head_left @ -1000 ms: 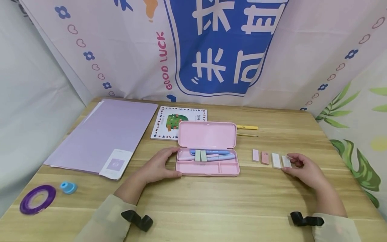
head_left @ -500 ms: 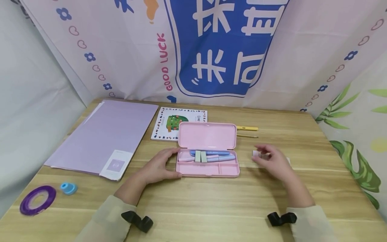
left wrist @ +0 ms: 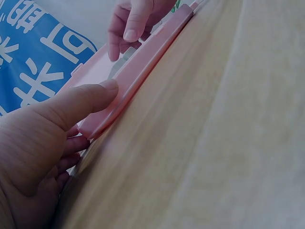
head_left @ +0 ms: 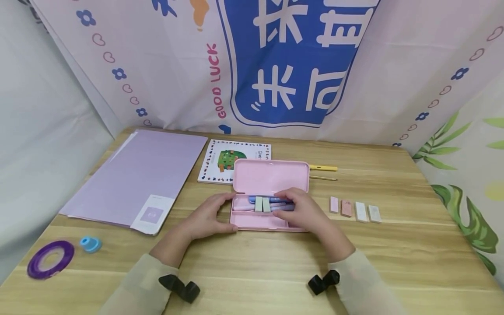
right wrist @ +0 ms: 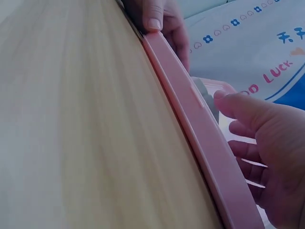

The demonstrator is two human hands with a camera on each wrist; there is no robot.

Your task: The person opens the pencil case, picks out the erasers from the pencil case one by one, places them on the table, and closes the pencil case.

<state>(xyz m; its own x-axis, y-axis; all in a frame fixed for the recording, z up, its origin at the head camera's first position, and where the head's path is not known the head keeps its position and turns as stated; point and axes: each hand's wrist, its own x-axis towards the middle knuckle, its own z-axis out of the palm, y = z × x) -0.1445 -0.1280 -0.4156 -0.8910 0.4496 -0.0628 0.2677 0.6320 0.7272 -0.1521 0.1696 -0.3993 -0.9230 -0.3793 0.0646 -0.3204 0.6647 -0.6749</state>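
Pink plastic pencil case [head_left: 270, 218], lid open, lies at the middle of the table [head_left: 252, 267]. Your left hand [head_left: 204, 217] braces its left end, thumb along the front rim and fingers relaxed, clamping nothing. Your right hand [head_left: 303, 211] reaches into the tray over the pens [head_left: 257, 200], fingers loosely curved; whether they pinch anything cannot be told. Keep the brace firm so the case does not slide, and lower the fingers straight down between the tray walls. Count: four small erasers [head_left: 353, 210] in a row to the right, two greenish erasers [head_left: 262, 204] across the pens, one case.
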